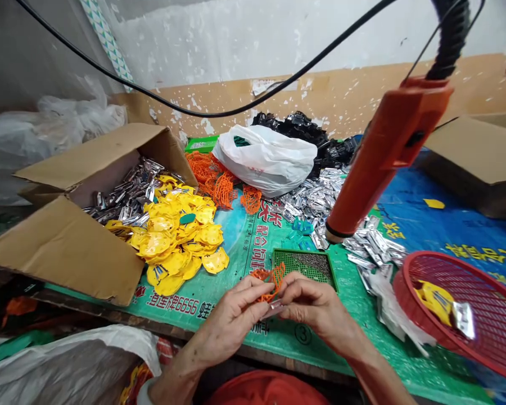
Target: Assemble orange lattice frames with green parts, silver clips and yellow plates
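Observation:
Near the table's front edge, my left hand [236, 318] pinches an orange openwork plastic piece [274, 278] together with a small shiny metal piece [271, 310]. My right hand [310, 304] meets it from the other side, its fingers closed on the same pieces. Just behind the hands lies a green tray [334, 279] of small metal parts. To the right, an orange electric screwdriver [383, 163] hangs tip down above the table. A heap of yellow plastic pieces [177, 230] lies to the left.
An open cardboard box [67, 247] with metal pieces stands left. Behind are orange pieces [223, 188], a white bag [265, 157] and black parts [297, 129]. Silvery pieces [316, 194] lie centre right. A red basket [409, 304] stands at right, and a black cable [202, 114] crosses above.

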Demonstrator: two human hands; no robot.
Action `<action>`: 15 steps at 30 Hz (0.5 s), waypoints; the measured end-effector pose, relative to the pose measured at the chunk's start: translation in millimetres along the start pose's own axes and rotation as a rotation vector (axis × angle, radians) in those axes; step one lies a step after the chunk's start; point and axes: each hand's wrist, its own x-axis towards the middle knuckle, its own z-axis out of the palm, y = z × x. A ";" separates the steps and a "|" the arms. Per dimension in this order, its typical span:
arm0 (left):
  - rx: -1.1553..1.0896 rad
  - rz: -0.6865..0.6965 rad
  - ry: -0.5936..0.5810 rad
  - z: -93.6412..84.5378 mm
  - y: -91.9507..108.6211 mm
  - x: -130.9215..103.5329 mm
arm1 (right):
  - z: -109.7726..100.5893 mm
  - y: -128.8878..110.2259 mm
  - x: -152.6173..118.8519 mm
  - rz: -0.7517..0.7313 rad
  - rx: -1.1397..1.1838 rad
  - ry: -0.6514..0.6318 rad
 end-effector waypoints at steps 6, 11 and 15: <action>0.088 0.101 -0.050 2.7 -5.2 -0.3 | 2.9 8.8 -6.1 -0.128 -0.128 0.022; 0.137 0.126 -0.038 6.0 -10.9 -1.2 | 1.8 8.7 -10.4 -0.209 -0.230 0.020; -0.002 0.095 -0.033 9.5 -23.3 -8.3 | -2.2 13.8 -15.5 -0.264 -0.310 0.021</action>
